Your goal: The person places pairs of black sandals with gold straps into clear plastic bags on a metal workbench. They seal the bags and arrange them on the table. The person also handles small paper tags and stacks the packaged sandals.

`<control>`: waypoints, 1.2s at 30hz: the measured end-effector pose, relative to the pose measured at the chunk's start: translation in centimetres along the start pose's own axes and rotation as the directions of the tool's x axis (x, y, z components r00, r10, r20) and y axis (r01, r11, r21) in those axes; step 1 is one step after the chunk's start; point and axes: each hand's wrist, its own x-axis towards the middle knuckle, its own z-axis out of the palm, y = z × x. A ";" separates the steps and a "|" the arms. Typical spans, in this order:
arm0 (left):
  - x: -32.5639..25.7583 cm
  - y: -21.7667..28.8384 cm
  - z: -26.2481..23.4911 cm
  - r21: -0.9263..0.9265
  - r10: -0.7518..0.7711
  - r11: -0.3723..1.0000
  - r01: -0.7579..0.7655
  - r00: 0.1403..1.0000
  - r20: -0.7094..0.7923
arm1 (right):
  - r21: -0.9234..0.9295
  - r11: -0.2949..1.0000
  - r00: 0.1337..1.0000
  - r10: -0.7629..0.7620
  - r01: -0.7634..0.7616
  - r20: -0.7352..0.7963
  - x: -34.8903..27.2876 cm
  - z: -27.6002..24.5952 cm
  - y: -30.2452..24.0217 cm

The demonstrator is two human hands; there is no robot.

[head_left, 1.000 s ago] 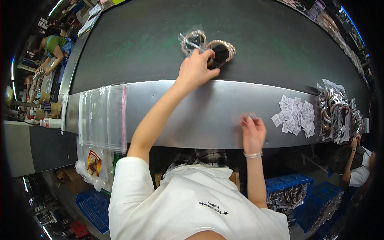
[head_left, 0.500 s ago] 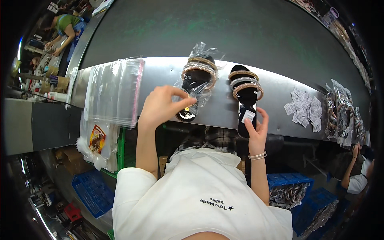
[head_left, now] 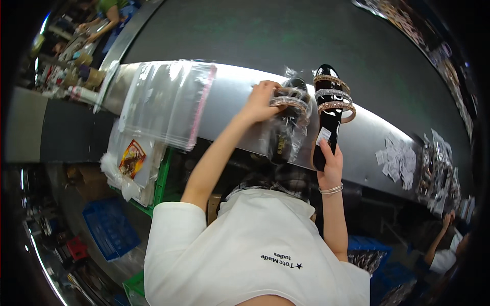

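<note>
Right hand (head_left: 332, 162): one, closed on the heel end of a bare black sandal (head_left: 329, 121), thumb on the upper face beside a small white label (head_left: 323, 135), forefinger along the right edge; remaining fingers mostly hidden. Left hand (head_left: 261, 102): one, fingers bent against the left side of a plastic-wrapped sandal (head_left: 286, 127), at strap height; whether they pinch it or only rest there cannot be told. Bare sandal: black glossy sole, three glittering bands in gold, silver and rose tones, toe pointing to 12 o'clock from the right hand, bands well beyond the fingertips. Wrapped sandal: same kind, crumpled clear film about it, at 3 o'clock from the left hand and 10 o'clock from the right, toe also toward 12, heel toward 6, just beside the bare one. Bracelet (head_left: 331, 190): pale, on the right wrist, at 6 o'clock from that hand. Metal ledge (head_left: 370, 148): beneath the wrapped sandal, its near edge crossing under the heel. Dark work surface (head_left: 265, 43): at 12 o'clock, past the ledge. Clear bags (head_left: 166, 104): flat stack with a pink edge strip, at 9 o'clock from the left hand. White paper labels (head_left: 398, 160): loose heap, at 3 o'clock from the right hand. Packaged sandals (head_left: 436, 171): bunched in film, just beyond that heap. Green crate (head_left: 162, 178): at 8 o'clock from the left hand. Blue crate (head_left: 109, 227): same bearing, farther out, on the floor.
</note>
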 end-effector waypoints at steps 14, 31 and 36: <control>-6.7 -6.4 -17.0 -0.451 -0.335 0.886 0.105 0.819 -0.467 | -0.304 0.895 0.828 -0.117 0.327 0.548 5.0 12.9 -0.6; -9.6 -9.9 -23.6 -0.094 -0.246 0.969 0.227 0.886 -0.393 | -0.466 0.884 0.790 0.257 0.041 0.556 4.9 15.8 4.8; -11.2 -11.5 -20.8 -0.053 -0.227 0.974 0.221 0.931 -0.286 | -0.337 0.833 0.841 -0.249 0.439 0.481 3.4 14.2 3.6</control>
